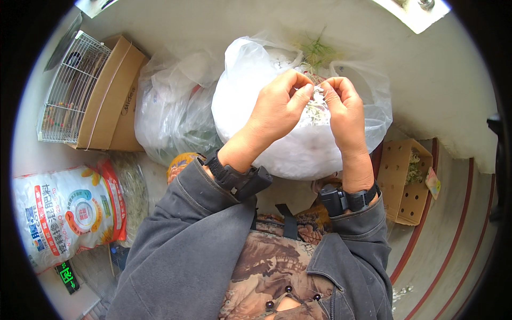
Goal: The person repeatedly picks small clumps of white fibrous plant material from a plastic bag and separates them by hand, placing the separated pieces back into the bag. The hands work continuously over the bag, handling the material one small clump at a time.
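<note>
My left hand (pixel 282 105) and my right hand (pixel 343 106) meet above a large white plastic bag (pixel 300 154). Both pinch a fine piece of plant between thumb and forefinger; its exact shape is partly hidden by the fingers. Small white flowers or leaves (pixel 317 108) with thin pale stems lie between and below my hands, at the bag's mouth. Feathery green sprigs (pixel 317 50) stick out beyond my fingertips, at the far side of the bag.
At left are a clear plastic bag (pixel 176 108), a cardboard box (pixel 114 96) beside a wire cage (pixel 76 86), and a printed fertilizer sack (pixel 76 212). At right, a cardboard box with holes (pixel 400 180) holding dried plants stands on steps (pixel 448 216) with red edges.
</note>
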`<state>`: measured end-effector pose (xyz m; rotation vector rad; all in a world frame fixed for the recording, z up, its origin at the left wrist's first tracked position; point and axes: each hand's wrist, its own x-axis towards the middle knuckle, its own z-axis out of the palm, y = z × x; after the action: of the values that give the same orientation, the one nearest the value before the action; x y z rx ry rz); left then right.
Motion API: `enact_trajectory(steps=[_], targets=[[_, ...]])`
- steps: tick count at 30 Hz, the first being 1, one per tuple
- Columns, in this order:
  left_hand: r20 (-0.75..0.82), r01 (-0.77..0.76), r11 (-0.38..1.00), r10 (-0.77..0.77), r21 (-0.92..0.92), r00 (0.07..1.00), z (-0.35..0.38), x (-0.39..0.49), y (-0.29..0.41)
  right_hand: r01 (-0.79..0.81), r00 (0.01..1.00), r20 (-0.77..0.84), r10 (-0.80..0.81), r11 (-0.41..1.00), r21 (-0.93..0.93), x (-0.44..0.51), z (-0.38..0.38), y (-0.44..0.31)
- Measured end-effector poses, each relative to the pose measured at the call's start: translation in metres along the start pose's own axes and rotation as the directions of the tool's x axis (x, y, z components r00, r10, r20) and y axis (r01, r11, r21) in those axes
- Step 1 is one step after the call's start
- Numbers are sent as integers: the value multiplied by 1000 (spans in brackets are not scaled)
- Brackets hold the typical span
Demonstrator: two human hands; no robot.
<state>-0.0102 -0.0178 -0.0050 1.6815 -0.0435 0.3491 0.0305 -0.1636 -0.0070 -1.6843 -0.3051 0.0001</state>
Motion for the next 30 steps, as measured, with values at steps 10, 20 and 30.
enact_trajectory(steps=[10,20,30], targets=[[202,-52,989,80,-137,976,-9,0,10,-238,970,38,239,920,312,3,-14,-4],[39,-97,986,93,134,995,-5,1,-2,121,992,10,-129,949,290,-2,-9,-17],[-111,-223,907,278,357,954,-4,2,-6,-112,978,174,111,994,-4,-3,-6,-13]])
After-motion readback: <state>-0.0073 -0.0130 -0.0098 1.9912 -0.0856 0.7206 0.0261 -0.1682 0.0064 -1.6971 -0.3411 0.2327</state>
